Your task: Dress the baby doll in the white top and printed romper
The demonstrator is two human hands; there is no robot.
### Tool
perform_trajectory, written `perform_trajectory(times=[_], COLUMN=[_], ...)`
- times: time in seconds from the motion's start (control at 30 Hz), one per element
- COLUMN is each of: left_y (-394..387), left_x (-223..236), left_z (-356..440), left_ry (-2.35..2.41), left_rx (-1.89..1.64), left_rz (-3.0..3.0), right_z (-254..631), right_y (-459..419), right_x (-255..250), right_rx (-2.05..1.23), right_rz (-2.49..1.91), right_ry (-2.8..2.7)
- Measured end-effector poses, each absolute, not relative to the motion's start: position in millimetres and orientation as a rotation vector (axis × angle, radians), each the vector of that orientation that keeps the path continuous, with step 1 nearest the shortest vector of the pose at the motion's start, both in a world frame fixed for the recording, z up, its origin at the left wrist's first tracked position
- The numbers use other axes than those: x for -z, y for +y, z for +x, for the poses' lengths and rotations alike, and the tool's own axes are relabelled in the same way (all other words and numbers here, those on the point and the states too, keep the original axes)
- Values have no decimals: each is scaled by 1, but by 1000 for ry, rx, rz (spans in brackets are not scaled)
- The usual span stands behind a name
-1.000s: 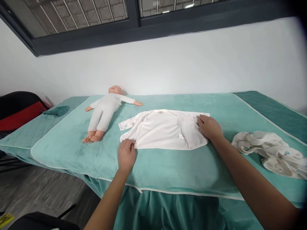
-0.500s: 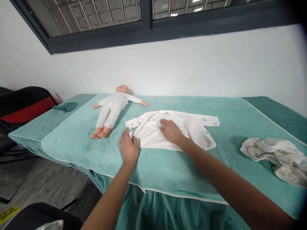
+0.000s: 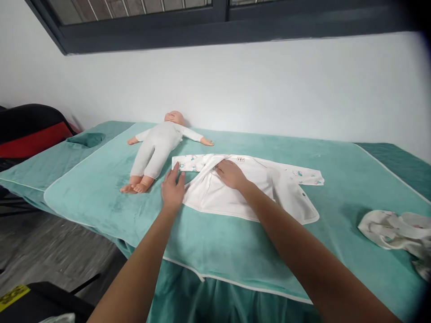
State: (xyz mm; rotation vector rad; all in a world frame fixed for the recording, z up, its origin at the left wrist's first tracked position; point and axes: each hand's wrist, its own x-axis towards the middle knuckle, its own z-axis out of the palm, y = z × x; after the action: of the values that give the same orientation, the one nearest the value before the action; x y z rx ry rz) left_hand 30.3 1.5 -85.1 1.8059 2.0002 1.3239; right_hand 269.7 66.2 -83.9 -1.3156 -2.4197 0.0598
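A white baby garment (image 3: pixel 256 190) with small printed sleeves lies spread on the teal blanket (image 3: pixel 111 206). My left hand (image 3: pixel 173 190) rests flat, fingers stretched out, at the garment's left edge by the folded sleeve. My right hand (image 3: pixel 231 174) lies palm down on the garment's upper left part, near the neckline, fingers apart. A baby doll (image 3: pixel 156 146) in a light grey suit lies on its back just left of the garment, arms spread.
A crumpled patterned cloth (image 3: pixel 397 231) lies at the right on the blanket. A small dark green bundle (image 3: pixel 85 139) sits far left. A black and red chair (image 3: pixel 30 134) stands beyond the left end. A white wall backs the table.
My right hand slid from the garment's right side across to its upper left. My left hand moved up along the left edge. The view shifted and the garment's right side now lies more spread.
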Motion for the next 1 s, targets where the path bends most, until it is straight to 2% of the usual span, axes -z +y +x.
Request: perform_trajectory(times=[0.3,0.53,0.67,0.87,1.0], left_y=[13,12,8,5,7], left_x=[85,95,92,89,90], left_z=[33,29,31,32,32], left_ry=[2076,1937,1952,1961,1964], left_rx=[-1298,-1627,-1735,-1709,-1685], left_rz=[1817,1699,1642,1708,1724], right_z=[262,251,244,225,221], right_y=[72,57,32,-24,-66], right_x=[86,88,85,83,80], right_rx=[-73,-43,-6,-90,-126], right_rz=[-1357,-1531,-1615,-1616,-1468], right_ry=[-2444,-2334,-2310,-2395,-2467])
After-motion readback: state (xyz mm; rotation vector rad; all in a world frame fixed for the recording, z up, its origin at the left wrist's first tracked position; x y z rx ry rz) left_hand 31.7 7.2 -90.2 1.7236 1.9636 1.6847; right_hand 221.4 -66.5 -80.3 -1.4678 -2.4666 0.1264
